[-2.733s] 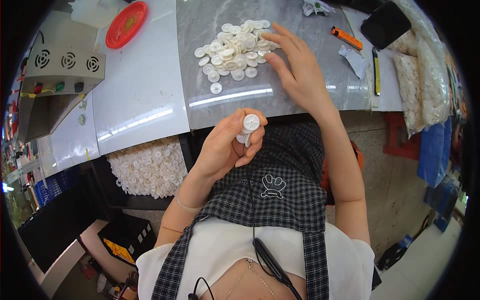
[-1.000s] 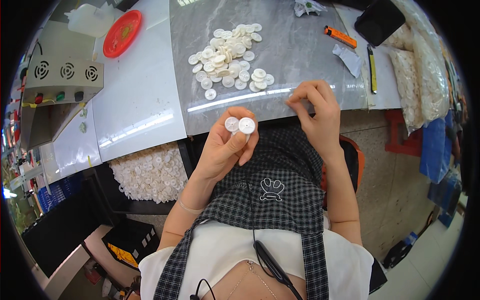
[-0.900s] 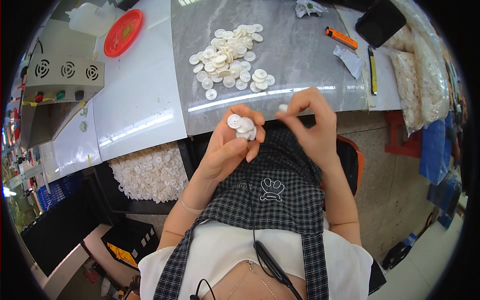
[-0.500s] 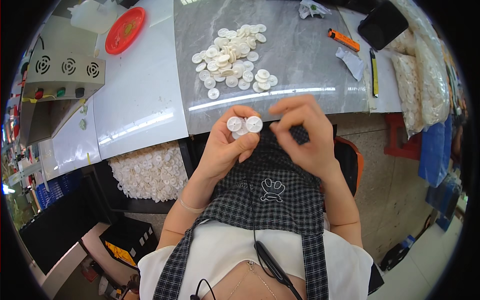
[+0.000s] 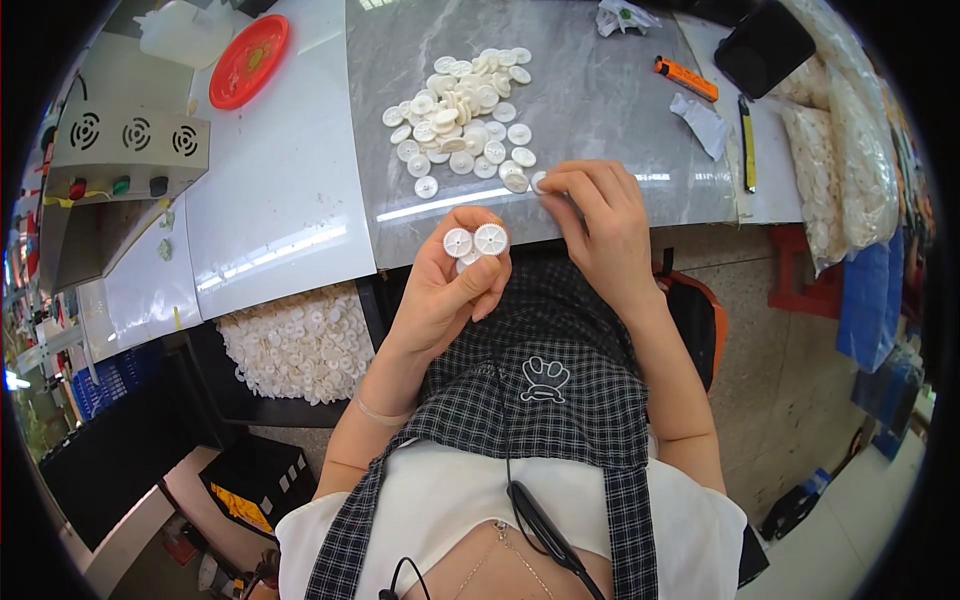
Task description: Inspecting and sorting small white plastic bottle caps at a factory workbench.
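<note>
Several small white plastic gears (image 5: 490,240) are gripped between the thumb and fingers of my left hand (image 5: 440,285), held up just off the table's front edge. Two toothed faces show side by side, with part of another below them. My right hand (image 5: 605,215) reaches over the table edge, its fingertips closed at a single white gear (image 5: 538,183) on the grey tabletop. The thumb's contact with that gear is partly hidden. Beyond both hands lies a loose heap of white gears (image 5: 460,105), some scattered singly around its near side.
A black bin full of white parts (image 5: 300,345) sits below the table at left. A red plate (image 5: 250,62) and a metal box with knobs (image 5: 130,150) stand at the left. To the right are an orange tube (image 5: 686,78), a yellow-black cutter (image 5: 748,145) and plastic bags (image 5: 850,150).
My right hand has moved forward from near the left hand to a gear on the table. The gears in my left hand have shifted slightly left and tilted. The small near-right cluster has spread.
</note>
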`<state>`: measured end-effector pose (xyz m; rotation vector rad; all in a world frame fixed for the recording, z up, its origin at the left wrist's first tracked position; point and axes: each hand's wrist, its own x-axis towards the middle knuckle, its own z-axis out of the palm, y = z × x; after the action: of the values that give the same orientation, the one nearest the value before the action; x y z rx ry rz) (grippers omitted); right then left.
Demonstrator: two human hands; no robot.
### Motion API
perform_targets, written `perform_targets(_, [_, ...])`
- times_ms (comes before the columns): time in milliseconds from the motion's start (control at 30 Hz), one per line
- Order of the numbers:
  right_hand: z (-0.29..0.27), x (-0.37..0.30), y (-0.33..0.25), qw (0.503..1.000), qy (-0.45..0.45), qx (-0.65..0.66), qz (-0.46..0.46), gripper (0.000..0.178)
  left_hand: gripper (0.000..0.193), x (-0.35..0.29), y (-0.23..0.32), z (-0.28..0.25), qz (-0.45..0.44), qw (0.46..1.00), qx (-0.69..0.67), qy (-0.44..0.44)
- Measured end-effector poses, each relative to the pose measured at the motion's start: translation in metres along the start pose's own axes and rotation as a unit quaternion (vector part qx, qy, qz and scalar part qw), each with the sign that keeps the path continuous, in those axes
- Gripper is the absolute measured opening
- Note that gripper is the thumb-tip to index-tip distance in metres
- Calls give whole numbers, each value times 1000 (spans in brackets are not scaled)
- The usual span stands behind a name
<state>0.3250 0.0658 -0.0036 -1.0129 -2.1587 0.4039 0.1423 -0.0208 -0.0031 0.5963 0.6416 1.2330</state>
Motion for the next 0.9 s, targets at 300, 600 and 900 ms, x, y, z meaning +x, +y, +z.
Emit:
perform_targets(300, [-3, 3, 0, 998, -4, -67, 14, 20, 20, 2, -1, 4, -23, 991, -125, -50])
perform_targets(600, [-11, 5, -22, 958, -6, 218, 186, 8, 43, 8, 1, 14, -126, 990, -10, 61])
perform_targets(900, [-8, 8, -26, 968, -40, 225, 99, 13, 52, 4, 0, 11, -133, 991, -17, -13])
